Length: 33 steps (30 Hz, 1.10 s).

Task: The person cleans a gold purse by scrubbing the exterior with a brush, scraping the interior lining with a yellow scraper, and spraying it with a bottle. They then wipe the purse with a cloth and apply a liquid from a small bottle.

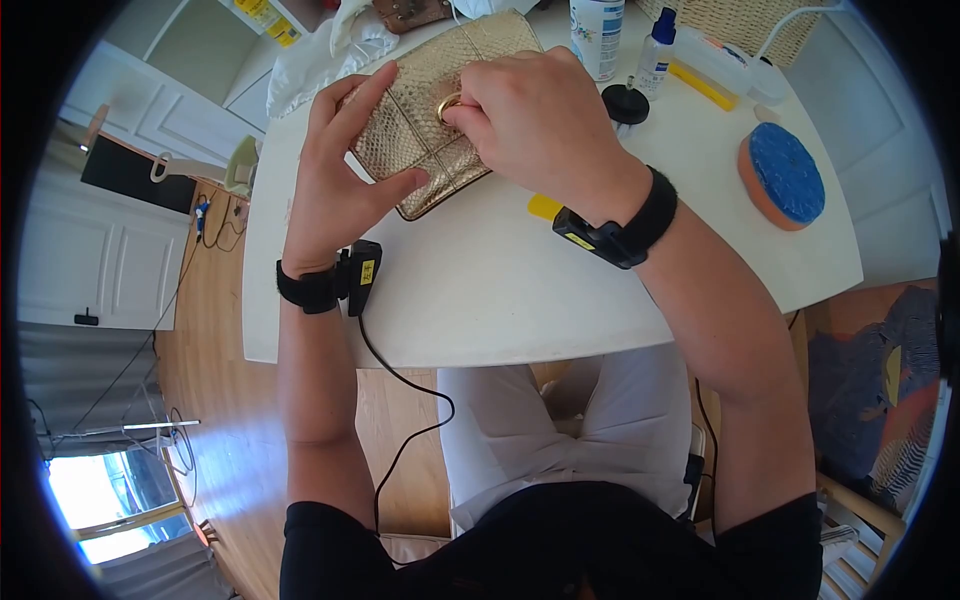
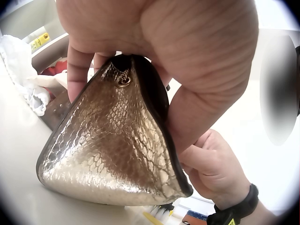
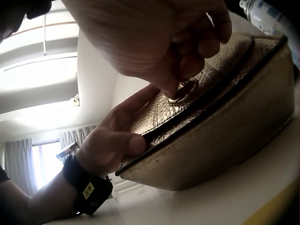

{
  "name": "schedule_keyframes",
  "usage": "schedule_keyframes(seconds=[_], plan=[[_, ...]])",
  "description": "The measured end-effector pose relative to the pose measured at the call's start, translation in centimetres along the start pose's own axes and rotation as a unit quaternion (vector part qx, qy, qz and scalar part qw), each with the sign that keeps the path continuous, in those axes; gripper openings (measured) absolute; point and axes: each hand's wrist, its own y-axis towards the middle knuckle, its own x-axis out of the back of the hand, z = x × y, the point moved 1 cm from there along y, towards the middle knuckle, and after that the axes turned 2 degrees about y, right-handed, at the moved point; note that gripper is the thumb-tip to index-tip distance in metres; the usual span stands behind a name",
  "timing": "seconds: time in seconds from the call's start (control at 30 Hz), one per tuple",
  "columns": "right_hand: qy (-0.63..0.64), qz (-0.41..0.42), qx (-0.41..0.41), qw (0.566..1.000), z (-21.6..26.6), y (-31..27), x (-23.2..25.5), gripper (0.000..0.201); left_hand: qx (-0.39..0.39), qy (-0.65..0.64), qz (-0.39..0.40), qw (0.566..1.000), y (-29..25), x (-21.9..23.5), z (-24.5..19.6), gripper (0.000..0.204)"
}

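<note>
A white counter point(image 1: 520, 300) fills the centre of the head view. On it, at upper centre, rests a gold bag point(image 1: 405, 130) (scaly-patterned, with dark edging). The left hand point(image 1: 342, 185) has its grip around the bag's left end, thumb on one side and fingers on the other; the right hand point(image 1: 550, 120) bends over the flap. At the upper right are a white can point(image 1: 597, 40) and a blue-and-orange sponge point(image 1: 785, 178). A gold ring point(image 1: 447, 104) on the flap is pinched in the right grip.
</note>
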Motion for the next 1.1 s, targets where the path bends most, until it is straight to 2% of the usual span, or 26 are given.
schedule_keyframes(seconds=[0.13,0.43,0.63,0.7,0.93,1.0,1.03,1.1], plan=[[-0.014,0.012,-0.008,1.000,0.0,-0.2,-0.3,0.020,0.010,-0.018,0.000,1.000,0.0,-0.1,0.0,0.093],[0.039,0.024,-0.042,0.998,0.0,0.0,0.3,0.017,0.011,-0.009,0.007,1.000,0.0,0.1,-0.2,0.094],[0.039,0.010,-0.018,0.999,-0.1,0.1,0.1,0.009,-0.001,-0.006,0.000,1.000,0.0,0.0,0.1,0.094],[0.042,-0.005,0.014,0.999,-0.1,0.1,0.2,0.005,-0.002,-0.007,-0.002,1.000,0.0,0.0,0.1,0.094],[0.054,-0.041,0.059,0.996,-0.6,0.1,-0.7,0.007,-0.002,-0.006,-0.002,1.000,0.0,0.0,0.1,0.094],[0.062,-0.017,0.001,0.998,-0.3,0.0,-0.1,0.008,-0.004,-0.005,-0.002,1.000,0.0,0.0,0.1,0.094],[0.062,-0.017,0.002,0.998,0.0,0.1,0.5,0.008,-0.007,-0.004,-0.002,1.000,0.0,0.0,0.1,0.094],[0.026,0.046,-0.067,0.996,0.6,0.3,1.3,0.022,0.003,-0.006,0.001,1.000,0.0,0.1,-0.2,0.094]])
